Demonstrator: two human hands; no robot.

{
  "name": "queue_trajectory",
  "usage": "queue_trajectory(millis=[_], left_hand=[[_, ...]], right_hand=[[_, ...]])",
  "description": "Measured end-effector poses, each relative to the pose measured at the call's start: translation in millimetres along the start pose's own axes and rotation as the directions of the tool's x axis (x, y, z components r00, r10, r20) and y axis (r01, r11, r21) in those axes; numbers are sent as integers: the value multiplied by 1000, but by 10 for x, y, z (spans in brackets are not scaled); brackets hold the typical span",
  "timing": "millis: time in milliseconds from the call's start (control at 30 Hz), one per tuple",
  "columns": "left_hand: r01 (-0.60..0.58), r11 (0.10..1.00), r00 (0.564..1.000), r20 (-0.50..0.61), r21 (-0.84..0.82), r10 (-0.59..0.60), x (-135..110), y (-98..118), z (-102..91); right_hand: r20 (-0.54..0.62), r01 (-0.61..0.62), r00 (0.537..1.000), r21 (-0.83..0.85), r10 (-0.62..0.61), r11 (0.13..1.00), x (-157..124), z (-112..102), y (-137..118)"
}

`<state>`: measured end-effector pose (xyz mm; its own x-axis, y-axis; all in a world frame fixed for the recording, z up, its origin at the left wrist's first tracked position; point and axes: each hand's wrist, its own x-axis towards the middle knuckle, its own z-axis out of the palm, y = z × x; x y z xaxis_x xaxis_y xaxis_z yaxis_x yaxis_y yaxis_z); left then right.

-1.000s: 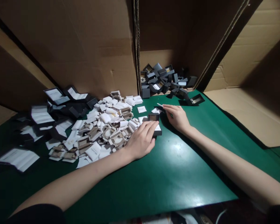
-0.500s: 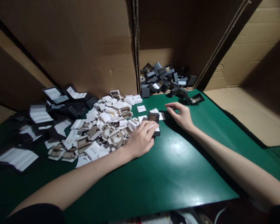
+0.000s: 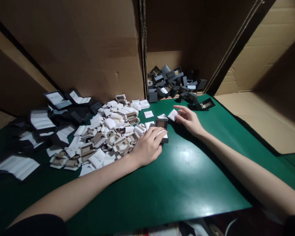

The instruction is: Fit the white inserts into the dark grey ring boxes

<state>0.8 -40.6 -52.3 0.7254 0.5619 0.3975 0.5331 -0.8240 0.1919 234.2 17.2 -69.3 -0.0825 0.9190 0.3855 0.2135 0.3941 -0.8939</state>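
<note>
From my remote seat I see the green counter (image 3: 186,183) filling the lower frame, walled in by cardboard (image 3: 93,49) across the top. At centre left lies a pile (image 3: 108,134) of white and tan inserts, with large open cases (image 3: 51,114) at far left and a heap of dark boxes (image 3: 172,85) at upper centre. My left hand (image 3: 148,147) lies palm down at mid-frame, its fingers curled over the white-lined lid of one small open box (image 3: 162,124) and pressing it to the counter. My right hand (image 3: 189,119), just right of that box, pinches a white pad (image 3: 172,114) between thumb and fingertips, its other fingers loosely bent. I judge the pad to be very light, thin and a little soft, likely to bend or slip if squeezed mid-face, so its edges are the place to hold it. The box looks light but stiff, its hinged lid the weak part, and it is best held by its side walls. Against half a second ago, the pad has come up off the counter, where it lay flat beside the box under an open right hand. The left hand and the box have not moved.
</note>
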Motion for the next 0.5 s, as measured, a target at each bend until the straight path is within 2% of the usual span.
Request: queue_trajectory(millis=[133, 300, 500], left_hand=[[-2, 1000, 1000, 3, -1, 2, 3, 1, -4], [6, 1000, 1000, 21, 19, -6, 3, 8, -7], [9, 1000, 1000, 21, 12, -9, -1, 8, -4]], right_hand=[[-35, -71, 996, 147, 77, 987, 20, -2, 20], [-121, -152, 976, 207, 180, 966, 18, 13, 33], [-100, -124, 983, 280, 157, 952, 22, -15, 66]])
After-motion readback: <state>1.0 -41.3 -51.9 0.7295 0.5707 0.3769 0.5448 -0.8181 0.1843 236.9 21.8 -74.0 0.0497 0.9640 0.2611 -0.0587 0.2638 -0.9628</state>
